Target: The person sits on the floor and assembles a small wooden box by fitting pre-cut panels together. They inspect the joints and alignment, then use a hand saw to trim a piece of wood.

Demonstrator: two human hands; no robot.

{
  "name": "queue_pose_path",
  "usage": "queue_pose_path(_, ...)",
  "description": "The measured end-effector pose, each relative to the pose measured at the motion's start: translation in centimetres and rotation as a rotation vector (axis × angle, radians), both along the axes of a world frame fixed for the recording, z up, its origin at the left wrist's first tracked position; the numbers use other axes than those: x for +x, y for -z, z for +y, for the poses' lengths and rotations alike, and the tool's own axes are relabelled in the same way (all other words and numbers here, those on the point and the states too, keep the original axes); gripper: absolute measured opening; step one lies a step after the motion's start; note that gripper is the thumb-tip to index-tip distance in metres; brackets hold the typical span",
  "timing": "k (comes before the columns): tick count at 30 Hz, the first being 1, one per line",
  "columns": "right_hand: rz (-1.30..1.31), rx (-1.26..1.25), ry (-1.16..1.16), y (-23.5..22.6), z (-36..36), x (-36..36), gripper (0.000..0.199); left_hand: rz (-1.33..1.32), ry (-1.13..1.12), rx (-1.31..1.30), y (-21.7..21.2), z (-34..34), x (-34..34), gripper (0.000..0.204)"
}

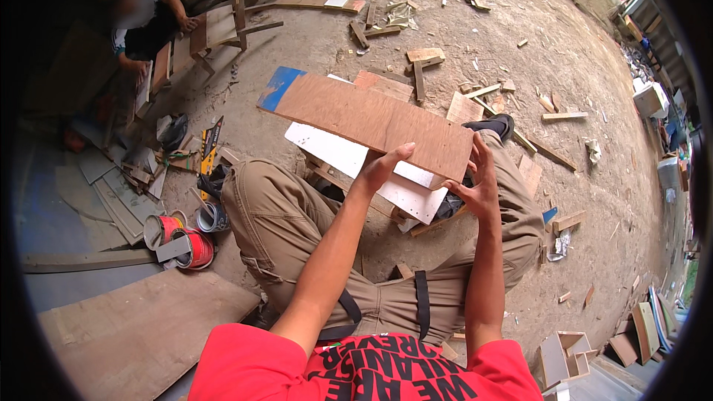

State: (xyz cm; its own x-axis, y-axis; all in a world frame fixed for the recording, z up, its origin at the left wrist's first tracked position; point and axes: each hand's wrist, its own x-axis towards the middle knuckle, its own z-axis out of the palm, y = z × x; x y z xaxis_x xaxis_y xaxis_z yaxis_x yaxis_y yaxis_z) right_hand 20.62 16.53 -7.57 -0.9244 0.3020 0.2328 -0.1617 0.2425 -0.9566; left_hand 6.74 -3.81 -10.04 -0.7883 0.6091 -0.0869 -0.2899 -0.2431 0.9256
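I hold a long brown plywood board [364, 115], blue at its far left end, tilted in front of me. My left hand [381, 168] is closed on its near edge, thumb on top and the other fingers hidden underneath. Around the right end, my right hand [479, 182] is closed with fingers and thumb at the corner and edge. Below the plywood lies a white board [327, 145] with small holes, partly covered by it, resting between my legs on something mostly hidden.
At my left stand red and white cans [194, 249], a saw [210, 145] and a large wood panel [141, 327]. Wood offcuts [423, 67] litter the ground ahead and right. Far left, another person [141, 22] handles a wooden piece. A small compartmented box [568, 356] sits lower right.
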Motion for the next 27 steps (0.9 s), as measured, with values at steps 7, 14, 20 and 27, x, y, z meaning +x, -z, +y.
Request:
queue_pose_path(7,0.008,0.006,0.031,-0.1,-0.6,-0.2,0.124,-0.024,0.018,0.003,0.3,0.0,-0.1,0.056)
queue_pose_path(14,0.055,0.107,0.017,0.5,-0.4,-0.4,0.122,-0.020,0.012,-0.018,0.5,-0.1,-0.2,0.054)
queue_pose_path(20,0.090,0.047,0.057,1.4,-0.6,-0.7,0.119,-0.078,0.019,0.024,0.5,0.1,-0.1,0.052)
queue_pose_path(27,0.033,0.025,0.073,1.1,-0.8,-0.6,0.120,-0.013,0.000,0.039,0.7,0.1,-0.2,0.051)
